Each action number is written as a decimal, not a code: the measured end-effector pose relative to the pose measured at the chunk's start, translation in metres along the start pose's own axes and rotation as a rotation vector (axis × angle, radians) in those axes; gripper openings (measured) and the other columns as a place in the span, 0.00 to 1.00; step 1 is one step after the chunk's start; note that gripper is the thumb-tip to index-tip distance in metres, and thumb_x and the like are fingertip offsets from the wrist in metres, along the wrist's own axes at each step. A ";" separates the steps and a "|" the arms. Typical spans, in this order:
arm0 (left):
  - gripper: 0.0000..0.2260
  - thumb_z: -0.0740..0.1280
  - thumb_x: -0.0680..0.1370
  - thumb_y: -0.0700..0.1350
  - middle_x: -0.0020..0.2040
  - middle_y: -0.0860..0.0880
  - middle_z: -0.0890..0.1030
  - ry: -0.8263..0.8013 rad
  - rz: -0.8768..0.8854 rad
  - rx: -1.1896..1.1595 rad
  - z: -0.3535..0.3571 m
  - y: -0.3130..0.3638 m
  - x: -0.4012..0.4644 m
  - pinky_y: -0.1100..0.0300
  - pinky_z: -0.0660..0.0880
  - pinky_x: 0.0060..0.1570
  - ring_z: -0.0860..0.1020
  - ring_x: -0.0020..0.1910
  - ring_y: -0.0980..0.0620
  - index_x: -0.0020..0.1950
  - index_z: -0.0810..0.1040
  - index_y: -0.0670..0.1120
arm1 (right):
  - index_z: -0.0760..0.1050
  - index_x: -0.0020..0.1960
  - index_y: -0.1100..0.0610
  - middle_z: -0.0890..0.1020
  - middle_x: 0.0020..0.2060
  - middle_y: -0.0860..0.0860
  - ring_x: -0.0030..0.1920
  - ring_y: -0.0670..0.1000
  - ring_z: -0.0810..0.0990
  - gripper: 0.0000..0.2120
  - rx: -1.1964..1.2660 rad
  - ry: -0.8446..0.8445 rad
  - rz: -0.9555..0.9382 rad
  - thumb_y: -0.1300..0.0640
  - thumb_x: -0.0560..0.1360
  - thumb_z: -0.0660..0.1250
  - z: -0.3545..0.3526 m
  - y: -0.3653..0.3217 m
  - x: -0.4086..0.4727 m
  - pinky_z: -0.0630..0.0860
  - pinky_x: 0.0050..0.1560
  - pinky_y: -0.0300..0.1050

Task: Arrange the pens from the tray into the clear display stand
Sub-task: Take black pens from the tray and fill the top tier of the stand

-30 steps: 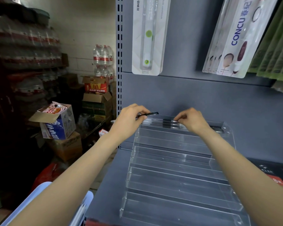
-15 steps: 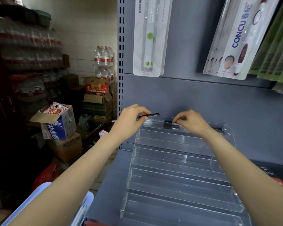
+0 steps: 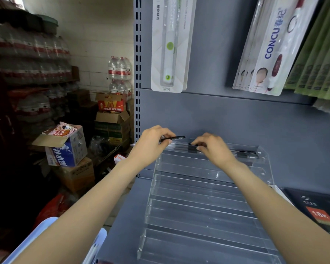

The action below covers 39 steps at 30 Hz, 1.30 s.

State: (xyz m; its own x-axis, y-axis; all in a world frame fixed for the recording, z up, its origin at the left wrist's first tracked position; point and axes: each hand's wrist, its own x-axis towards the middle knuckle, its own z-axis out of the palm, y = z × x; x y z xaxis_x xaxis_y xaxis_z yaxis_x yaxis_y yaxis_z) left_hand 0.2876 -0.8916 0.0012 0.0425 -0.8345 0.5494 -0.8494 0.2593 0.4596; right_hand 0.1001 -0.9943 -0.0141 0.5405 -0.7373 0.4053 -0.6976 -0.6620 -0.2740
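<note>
From the head view, the left hand (image 3: 151,143) curls round a black pen (image 3: 174,138) at the top-left corner of the clear display stand (image 3: 204,204). The right hand (image 3: 213,147) pinches pens (image 3: 242,153) lying in the stand's top tier. The pale blue tray (image 3: 44,227) sits low left.

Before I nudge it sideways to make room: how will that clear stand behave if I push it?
The clear stand looks like thin rigid plastic, so it should slide as one stiff piece, probably easily on the smooth grey shelf. It seems light, with only a few pens in its top row; these round pens may roll or shift.
</note>
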 end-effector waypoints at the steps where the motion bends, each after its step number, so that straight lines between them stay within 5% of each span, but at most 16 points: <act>1: 0.10 0.66 0.77 0.41 0.50 0.49 0.80 -0.004 0.005 0.001 -0.001 0.000 0.000 0.70 0.68 0.52 0.78 0.50 0.53 0.57 0.80 0.47 | 0.80 0.56 0.56 0.79 0.50 0.56 0.53 0.57 0.77 0.11 -0.007 -0.010 0.007 0.64 0.74 0.66 0.000 -0.001 0.001 0.71 0.54 0.45; 6: 0.10 0.67 0.77 0.41 0.50 0.49 0.80 -0.041 0.041 0.010 0.001 0.002 0.000 0.64 0.72 0.55 0.78 0.49 0.53 0.56 0.81 0.48 | 0.80 0.56 0.56 0.81 0.51 0.52 0.52 0.50 0.79 0.11 0.221 0.096 0.029 0.58 0.75 0.68 -0.015 -0.011 -0.006 0.68 0.52 0.35; 9: 0.07 0.68 0.76 0.42 0.49 0.51 0.82 -0.051 0.043 -0.045 0.007 0.012 0.006 0.60 0.74 0.55 0.79 0.49 0.54 0.53 0.81 0.47 | 0.79 0.48 0.50 0.83 0.42 0.47 0.43 0.47 0.81 0.05 0.611 0.081 0.031 0.57 0.75 0.68 -0.026 -0.023 -0.017 0.75 0.49 0.38; 13: 0.07 0.68 0.76 0.43 0.50 0.51 0.81 -0.026 0.052 -0.068 0.017 0.029 0.015 0.60 0.72 0.57 0.78 0.53 0.53 0.53 0.78 0.47 | 0.79 0.38 0.50 0.82 0.30 0.45 0.35 0.46 0.81 0.10 0.710 0.142 0.037 0.64 0.73 0.68 -0.027 -0.012 -0.017 0.78 0.47 0.43; 17: 0.16 0.66 0.77 0.45 0.63 0.48 0.73 0.176 -0.069 0.195 0.017 0.014 0.013 0.54 0.64 0.62 0.68 0.64 0.48 0.65 0.72 0.48 | 0.78 0.37 0.51 0.81 0.33 0.50 0.30 0.37 0.78 0.10 0.645 0.298 0.168 0.65 0.73 0.68 -0.028 0.011 -0.018 0.74 0.41 0.30; 23: 0.24 0.68 0.76 0.42 0.66 0.41 0.74 -0.090 -0.386 -0.035 0.018 -0.025 0.006 0.55 0.68 0.65 0.73 0.65 0.44 0.70 0.66 0.40 | 0.81 0.44 0.60 0.81 0.38 0.50 0.39 0.46 0.77 0.03 0.478 0.283 0.259 0.63 0.73 0.69 -0.016 0.019 -0.016 0.69 0.40 0.26; 26: 0.22 0.66 0.76 0.38 0.64 0.44 0.76 -0.121 -0.341 -0.108 0.019 -0.029 0.002 0.58 0.70 0.61 0.76 0.61 0.47 0.70 0.68 0.44 | 0.82 0.46 0.61 0.82 0.40 0.51 0.44 0.48 0.79 0.04 0.444 0.229 0.255 0.64 0.73 0.68 -0.015 0.016 -0.012 0.68 0.48 0.32; 32: 0.21 0.60 0.78 0.34 0.69 0.42 0.70 -0.212 -0.209 0.025 0.022 -0.031 0.009 0.56 0.66 0.66 0.71 0.66 0.43 0.71 0.68 0.47 | 0.82 0.49 0.59 0.84 0.47 0.54 0.49 0.50 0.80 0.07 0.318 0.106 0.236 0.65 0.75 0.66 -0.012 0.013 -0.003 0.69 0.52 0.35; 39: 0.18 0.58 0.79 0.36 0.62 0.39 0.72 -0.223 -0.196 0.115 0.024 -0.031 0.015 0.57 0.67 0.62 0.73 0.60 0.41 0.68 0.72 0.46 | 0.82 0.49 0.59 0.84 0.49 0.55 0.53 0.54 0.80 0.09 0.210 0.049 0.252 0.66 0.75 0.64 -0.008 0.009 0.007 0.69 0.53 0.36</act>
State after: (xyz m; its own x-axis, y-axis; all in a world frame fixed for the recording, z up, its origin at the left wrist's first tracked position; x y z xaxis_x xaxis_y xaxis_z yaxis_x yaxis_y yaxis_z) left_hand 0.3019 -0.9235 -0.0213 0.1052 -0.9525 0.2859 -0.8910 0.0374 0.4524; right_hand 0.0944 -1.0044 -0.0067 0.3364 -0.8776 0.3416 -0.6915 -0.4764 -0.5430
